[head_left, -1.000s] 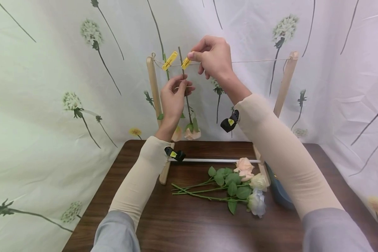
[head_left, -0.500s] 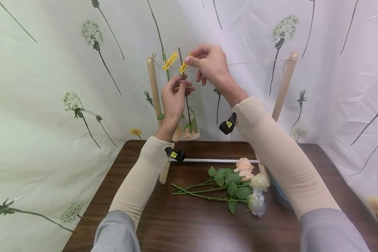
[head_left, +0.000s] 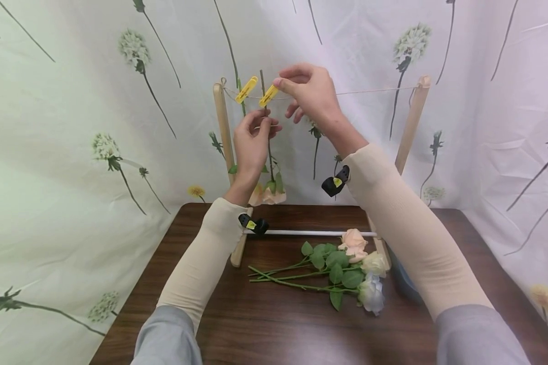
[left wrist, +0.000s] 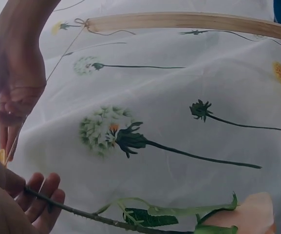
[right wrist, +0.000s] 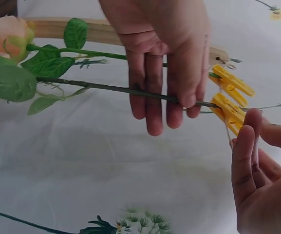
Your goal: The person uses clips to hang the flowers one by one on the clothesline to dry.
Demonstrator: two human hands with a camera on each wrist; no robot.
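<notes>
My left hand (head_left: 251, 144) pinches the dark stem of a peach rose (head_left: 273, 195) that hangs head down. Its stem end rises past a string (head_left: 361, 92). At the string, a yellow clothespin (head_left: 268, 95) sits across that stem, and my right hand (head_left: 312, 94) has thumb and forefinger at its upper end. Left of it, a second yellow clothespin (head_left: 246, 90) holds another green-stemmed rose (right wrist: 6, 36) on the string. In the right wrist view, both clothespins lie side by side, with the left hand's fingers around the stem.
A wooden frame with a left post (head_left: 223, 121) and right post (head_left: 413, 121) carries the string; a white rod (head_left: 310, 233) joins it below. Several cut roses (head_left: 372, 294) lie on the brown table (head_left: 274, 329). A blue bowl (head_left: 406, 284) is partly hidden behind my right forearm.
My right hand lowered with the clothespin onto the stem and string, then eased slightly right, showing more of the pin. The held rose's head swung a little left. The left hand hardly moved.
</notes>
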